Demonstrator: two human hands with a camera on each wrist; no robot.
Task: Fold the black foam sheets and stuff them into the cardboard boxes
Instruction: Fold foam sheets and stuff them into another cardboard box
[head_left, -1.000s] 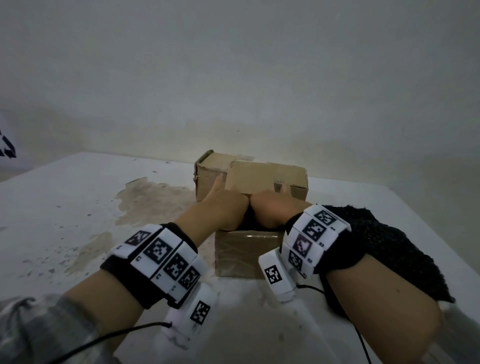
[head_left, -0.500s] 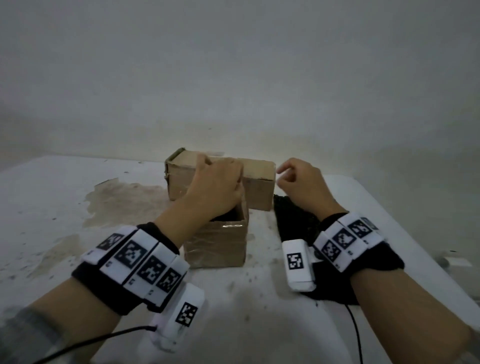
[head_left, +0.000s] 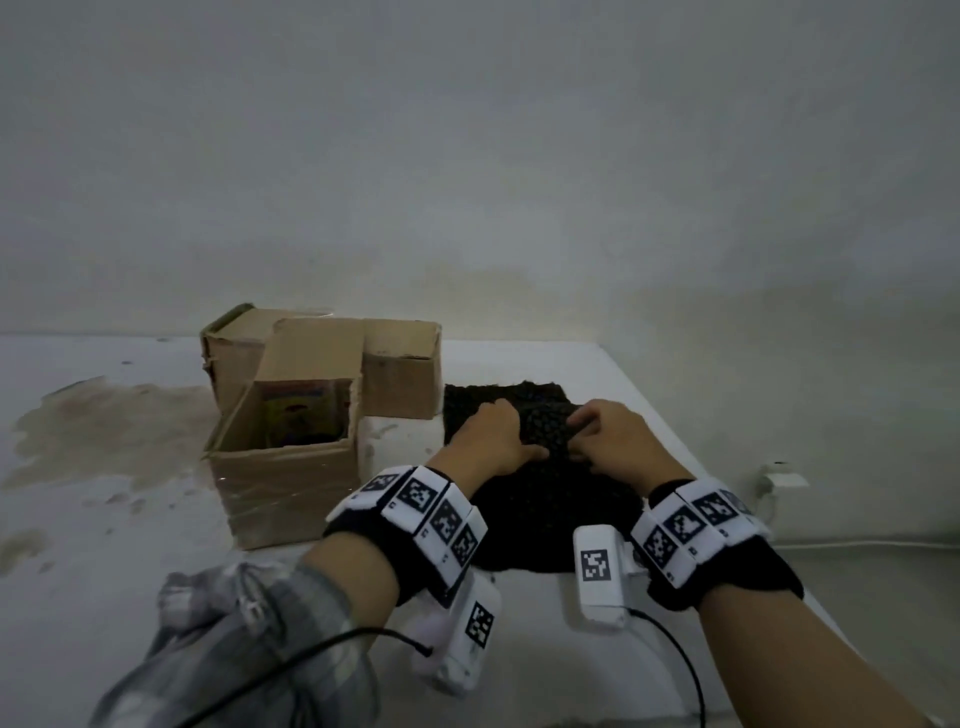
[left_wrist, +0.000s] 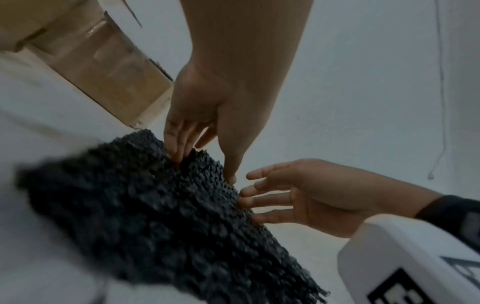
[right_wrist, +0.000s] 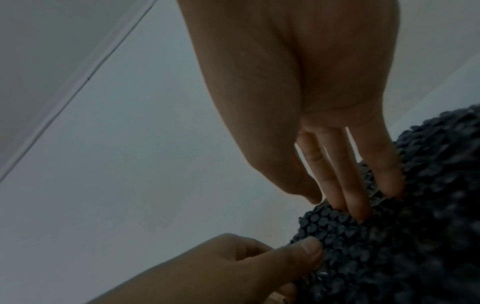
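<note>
A black bumpy foam sheet (head_left: 545, 499) lies on the white table, right of an open cardboard box (head_left: 285, 493) whose back flap stands up. Something colourful (head_left: 298, 415) shows inside the box. My left hand (head_left: 498, 436) pinches a raised fold of the foam sheet (left_wrist: 155, 205) between fingers and thumb (left_wrist: 231, 179). My right hand (head_left: 602, 431) touches the same fold from the other side with straight fingers (left_wrist: 265, 200), their tips pressed into the foam sheet (right_wrist: 402, 257). The left thumb (right_wrist: 309, 250) presses on the foam's edge.
Two more cardboard boxes (head_left: 400, 374) (head_left: 234, 343) stand behind the open one, close to the wall. A brown stain (head_left: 104, 426) covers the table's left part. The table's right edge (head_left: 675, 441) runs just past the foam, with a small white object (head_left: 779, 480) beyond it.
Both hands have left the open box and moved right onto the loose foam sheet. The left hand has taken hold of a fold. The box's flap now stands up.
</note>
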